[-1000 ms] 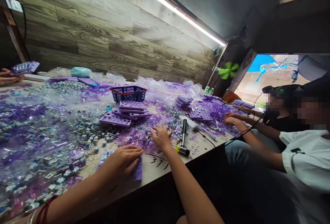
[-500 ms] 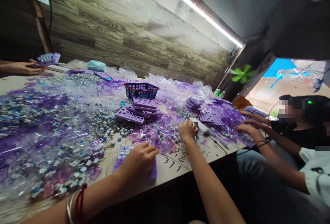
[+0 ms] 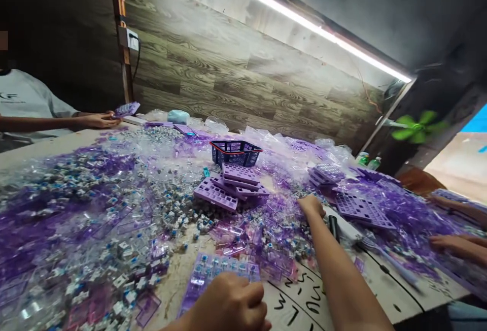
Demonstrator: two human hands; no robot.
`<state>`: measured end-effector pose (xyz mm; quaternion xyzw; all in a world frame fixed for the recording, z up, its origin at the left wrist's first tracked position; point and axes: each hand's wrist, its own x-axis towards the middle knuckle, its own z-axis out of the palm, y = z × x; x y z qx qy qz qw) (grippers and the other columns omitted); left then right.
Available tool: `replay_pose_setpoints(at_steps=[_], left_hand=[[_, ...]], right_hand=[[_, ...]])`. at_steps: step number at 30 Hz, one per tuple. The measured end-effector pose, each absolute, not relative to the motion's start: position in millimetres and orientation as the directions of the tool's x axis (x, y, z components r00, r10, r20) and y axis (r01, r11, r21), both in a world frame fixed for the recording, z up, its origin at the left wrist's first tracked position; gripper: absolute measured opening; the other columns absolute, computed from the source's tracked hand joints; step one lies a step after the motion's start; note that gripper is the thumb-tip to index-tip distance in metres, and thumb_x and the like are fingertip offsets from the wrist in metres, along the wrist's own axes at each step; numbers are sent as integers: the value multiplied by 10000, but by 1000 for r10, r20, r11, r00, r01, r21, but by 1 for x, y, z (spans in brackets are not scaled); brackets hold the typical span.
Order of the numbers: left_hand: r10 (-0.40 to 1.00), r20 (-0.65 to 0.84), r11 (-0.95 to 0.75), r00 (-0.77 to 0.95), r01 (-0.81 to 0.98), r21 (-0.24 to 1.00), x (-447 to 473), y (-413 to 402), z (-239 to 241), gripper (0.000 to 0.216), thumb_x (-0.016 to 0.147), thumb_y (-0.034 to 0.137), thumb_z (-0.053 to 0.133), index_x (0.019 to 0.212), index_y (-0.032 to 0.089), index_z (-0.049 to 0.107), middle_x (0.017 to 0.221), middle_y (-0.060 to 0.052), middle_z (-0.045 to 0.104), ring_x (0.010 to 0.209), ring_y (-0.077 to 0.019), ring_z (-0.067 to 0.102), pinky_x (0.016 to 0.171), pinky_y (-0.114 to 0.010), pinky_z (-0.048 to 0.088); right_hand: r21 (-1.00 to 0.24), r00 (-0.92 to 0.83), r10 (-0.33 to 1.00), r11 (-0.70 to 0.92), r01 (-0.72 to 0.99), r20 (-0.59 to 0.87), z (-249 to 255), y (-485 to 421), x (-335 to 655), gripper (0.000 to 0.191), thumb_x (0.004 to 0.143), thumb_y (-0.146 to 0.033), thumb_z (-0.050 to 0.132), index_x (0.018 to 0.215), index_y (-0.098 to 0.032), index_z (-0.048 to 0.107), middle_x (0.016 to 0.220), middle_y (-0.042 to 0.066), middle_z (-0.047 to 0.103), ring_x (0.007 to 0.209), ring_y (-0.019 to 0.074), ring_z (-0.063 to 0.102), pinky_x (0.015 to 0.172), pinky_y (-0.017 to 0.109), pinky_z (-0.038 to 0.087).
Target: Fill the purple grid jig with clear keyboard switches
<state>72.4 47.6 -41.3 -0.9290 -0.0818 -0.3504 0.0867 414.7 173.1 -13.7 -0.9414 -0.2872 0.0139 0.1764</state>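
Observation:
My left hand (image 3: 233,301) is closed, its fingers curled, just over the near edge of a purple keyboard frame (image 3: 192,290). Clear key switches sit in the frame's upper rows. Whatever those fingers may hold is hidden. Stretched forward, my right hand (image 3: 312,206) is at the far side of a heap of purple and clear plastic pieces (image 3: 276,250); its fingertips are hidden, so I cannot tell their grip. Just right of that wrist lies a black-handled tool (image 3: 334,228), by a white power strip (image 3: 344,227).
Stacked purple frames (image 3: 215,194) lie before a dark basket (image 3: 236,154). Loose switches (image 3: 125,250) cover the left side. Another purple frame (image 3: 361,209) lies right. A co-worker's hands (image 3: 101,119) hold a frame far left; other hands (image 3: 456,247) work at right. A cable (image 3: 395,275) crosses the table.
The view has swung left and closer, so things appear farther right. My right hand has reached forward, away from the black-handled tool. My left hand stays closed over the frame.

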Motion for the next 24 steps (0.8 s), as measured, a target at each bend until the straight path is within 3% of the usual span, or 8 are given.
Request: replay_pose_setpoints(at_steps=[5, 8, 12, 15, 20, 24], left_hand=[[59, 676, -949, 735, 251, -190, 74, 51, -49, 230, 861, 191, 519, 632, 182, 518, 533, 36, 488, 415, -91, 440, 377, -277, 185], [149, 631, -953, 761, 282, -114, 73, 50, -48, 243, 873, 319, 530, 671, 188, 560, 596, 20, 555, 451, -104, 468, 378, -256, 207], [204, 535, -967, 820, 255, -21, 70, 45, -40, 426, 798, 577, 552, 640, 183, 586, 615, -7, 591, 470, -128, 498, 401, -260, 294], [248, 436, -966, 865, 257, 39, 66, 37, -25, 421, 790, 572, 562, 655, 178, 616, 636, -21, 616, 540, -162, 556, 438, -279, 365], [315, 280, -949, 907, 308, 68, 63, 22, 3, 425, 825, 536, 527, 722, 148, 666, 674, -69, 657, 633, -216, 607, 496, -300, 426], [357, 200, -933, 912, 340, 116, 60, 20, 15, 415, 860, 486, 471, 746, 153, 690, 683, -79, 673, 633, -219, 611, 513, -288, 401]], right_hand=[[-389, 851, 519, -769, 508, 84, -10, 174, 408, 300, 722, -247, 611, 978, -112, 692, 1054, 216, 645, 1029, 348, 608, 776, 406, 486], [-410, 819, 563, -725, 554, 111, -11, 168, 398, 233, 715, -257, 625, 912, -168, 711, 1013, 165, 674, 982, 314, 635, 762, 366, 491], [-415, 779, 600, -671, 614, 182, -10, 157, 385, 167, 702, -224, 628, 839, -176, 709, 958, 142, 690, 954, 307, 641, 768, 363, 484], [-431, 737, 618, -607, 668, 273, -3, 146, 377, 234, 710, -239, 625, 912, -136, 682, 979, 169, 680, 970, 321, 626, 801, 379, 465], [-501, 568, 722, -349, 792, 395, 22, 121, 340, 274, 708, -241, 587, 945, -119, 650, 929, 114, 693, 874, 233, 646, 797, 297, 467], [-537, 365, 813, -77, 840, 454, 30, 80, 275, 237, 690, -260, 577, 899, -167, 640, 898, 50, 694, 833, 192, 647, 786, 276, 483]])
